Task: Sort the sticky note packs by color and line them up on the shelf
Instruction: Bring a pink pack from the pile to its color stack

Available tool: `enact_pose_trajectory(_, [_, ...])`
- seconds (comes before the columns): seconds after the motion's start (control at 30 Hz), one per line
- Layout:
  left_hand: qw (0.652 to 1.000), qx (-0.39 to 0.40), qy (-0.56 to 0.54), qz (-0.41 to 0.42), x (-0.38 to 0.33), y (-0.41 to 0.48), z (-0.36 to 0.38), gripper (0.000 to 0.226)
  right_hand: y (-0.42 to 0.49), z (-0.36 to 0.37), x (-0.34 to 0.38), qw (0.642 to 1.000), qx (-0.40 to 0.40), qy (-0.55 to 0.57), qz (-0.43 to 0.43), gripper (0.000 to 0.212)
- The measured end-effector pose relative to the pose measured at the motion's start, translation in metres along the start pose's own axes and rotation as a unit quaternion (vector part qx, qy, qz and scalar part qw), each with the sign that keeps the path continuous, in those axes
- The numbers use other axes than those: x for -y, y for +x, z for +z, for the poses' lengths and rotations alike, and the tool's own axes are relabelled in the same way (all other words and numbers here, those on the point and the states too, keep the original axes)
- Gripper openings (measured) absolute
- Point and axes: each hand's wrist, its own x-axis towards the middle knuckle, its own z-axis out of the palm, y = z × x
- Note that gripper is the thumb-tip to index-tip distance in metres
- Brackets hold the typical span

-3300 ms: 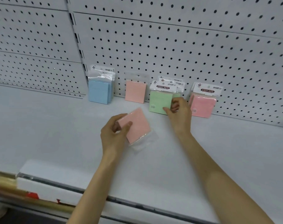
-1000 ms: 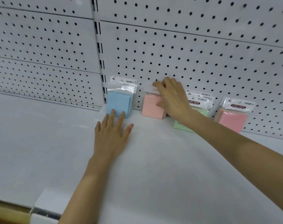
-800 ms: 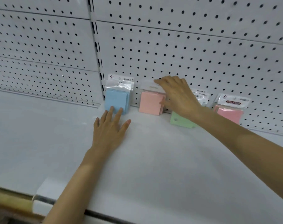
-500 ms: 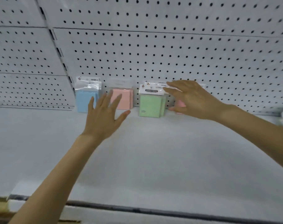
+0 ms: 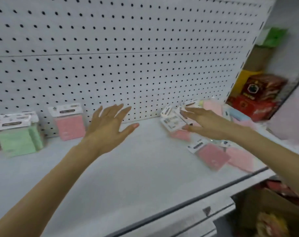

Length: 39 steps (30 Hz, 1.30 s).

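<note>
Over the shelf point(image 5: 128, 171) we are holding both hands spread, empty; our right hand point(image 5: 208, 122) is risking scattering the loose pile point(image 5: 212, 156).

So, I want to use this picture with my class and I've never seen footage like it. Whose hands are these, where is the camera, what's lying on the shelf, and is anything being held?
There is no machine here: a person wears a wide-angle camera on the head, looking forward and down, so you see their own two bare arms. There is only this one view.

The left hand is open with fingers spread above the white shelf, holding nothing. The right hand is also open, reaching toward a loose pile of sticky note packs at the right; the picture is blurred there, so I cannot tell whether it touches them.

At the left, a green pack and a pink pack stand upright against the pegboard, already sorted. More pink packs lie flat near the shelf's front edge. Red boxes sit beyond the pegboard's right end.
</note>
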Motion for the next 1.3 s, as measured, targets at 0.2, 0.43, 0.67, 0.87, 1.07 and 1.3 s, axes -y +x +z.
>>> enact_pose_trajectory(0.2, [0.994,0.048,-0.094,0.034,-0.127,0.033,0.059,0.080,-0.065,0.041,-0.116,0.994,0.039,0.085,0.053,0.088])
enact_pose_trajectory(0.43, [0.962,0.099,-0.252,-0.024,-0.200,0.018,0.112,0.059,-0.109,0.084,-0.154,0.953,-0.016,0.296,0.065,0.047])
enact_pose_trajectory(0.67, [0.985,0.094,-0.146,0.017,-0.229,0.001,0.138,0.095,-0.125,0.116,-0.141,0.944,-0.121,0.271,0.147,0.064])
enact_pose_trajectory(0.87, [0.991,0.061,-0.119,0.019,-0.227,-0.031,0.139,0.073,-0.140,0.133,-0.122,0.920,-0.175,0.301,0.178,0.057])
enact_pose_trajectory(1.07, [0.991,0.075,-0.104,-0.039,-0.227,-0.050,0.133,0.088,-0.149,0.123,-0.111,0.871,-0.184,0.422,0.171,0.050])
enact_pose_trajectory(1.3, [0.988,0.044,-0.058,-0.136,-0.245,-0.060,0.141,0.092,-0.148,0.121,-0.101,0.674,-0.234,0.651,0.260,0.027])
